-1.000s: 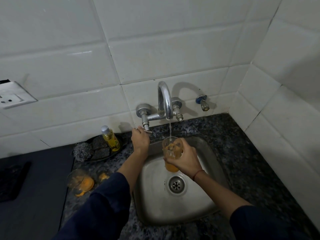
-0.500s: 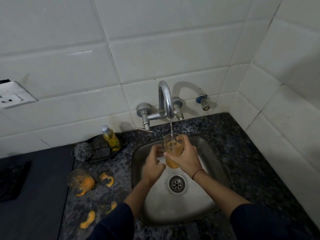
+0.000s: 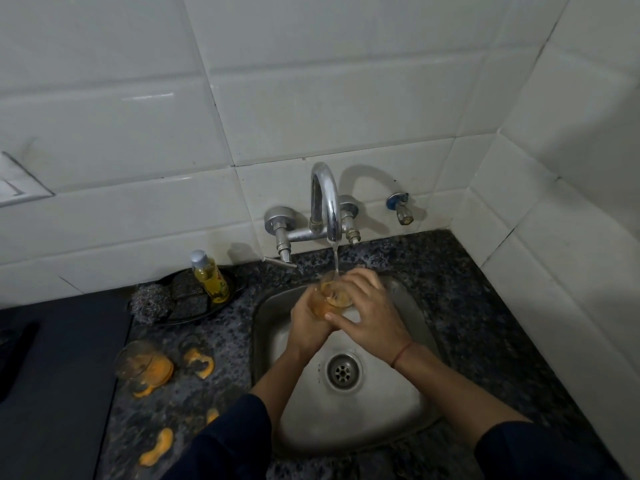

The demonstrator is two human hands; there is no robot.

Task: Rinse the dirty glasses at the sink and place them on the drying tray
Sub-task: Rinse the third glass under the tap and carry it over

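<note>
A clear glass (image 3: 330, 296) with orange residue sits under the running tap (image 3: 325, 202), over the steel sink (image 3: 398, 410). My left hand (image 3: 306, 322) grips the glass from the left and below. My right hand (image 3: 372, 311) wraps it from the right, fingers over its rim side. Water streams from the spout into the glass. More dirty glasses (image 3: 140, 362) with orange smears stand on the counter to the left of the sink.
A black dish (image 3: 228, 299) behind the glasses holds a yellow soap bottle (image 3: 209, 277), scrub pads and a steel scourer (image 3: 150, 301). A dark mat (image 3: 59, 375) lies at far left. White tiled walls close the back and right. A spare valve (image 3: 401, 209) sticks out right of the tap.
My left hand left the tap handle, came down to the sink and now grips the glass together with my right hand. The water stream has grown stronger.
</note>
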